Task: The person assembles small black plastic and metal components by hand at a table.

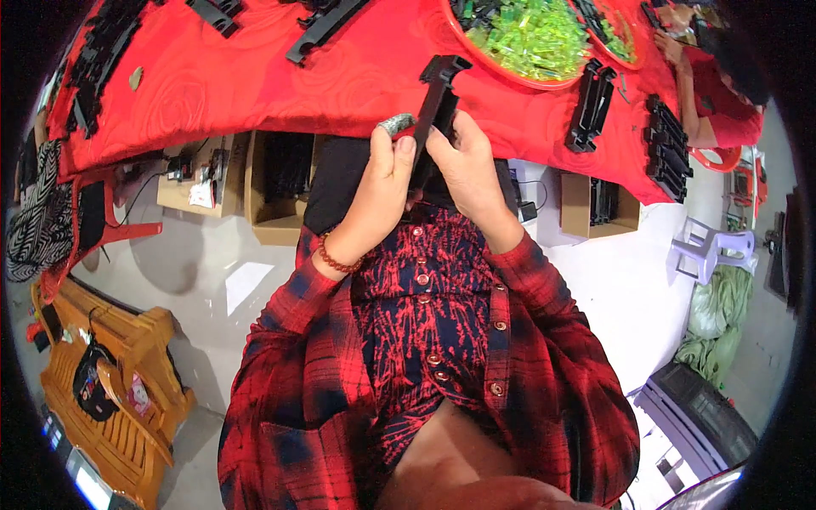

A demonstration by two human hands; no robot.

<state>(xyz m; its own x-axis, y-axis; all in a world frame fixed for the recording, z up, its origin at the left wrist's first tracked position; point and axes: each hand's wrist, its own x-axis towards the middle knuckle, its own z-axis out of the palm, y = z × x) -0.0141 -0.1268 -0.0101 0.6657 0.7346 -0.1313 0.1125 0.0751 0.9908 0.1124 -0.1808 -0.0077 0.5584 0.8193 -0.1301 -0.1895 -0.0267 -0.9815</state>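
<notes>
A long black plastic part (439,95) is held upright between my two hands at the near edge of the red cloth-covered table. My left hand (382,183) grips its left side with the thumb up. A greyish wrap (396,124) covers a fingertip of that hand. From the right, my right hand (473,170) closes around the same part, thumb against its face. The part's lower end is partly hidden between the hands. Beyond it stands an orange-red basket (510,78) full of small translucent yellow-green plastic pieces (535,41).
More black parts lie on the cloth at far left (102,64), and others at right (590,106). A second basket (633,59) stands far right, near another person (722,93). Cardboard boxes (276,229) sit under the table. A purple stool (710,248) is at right, a wooden bench (110,399) lower left.
</notes>
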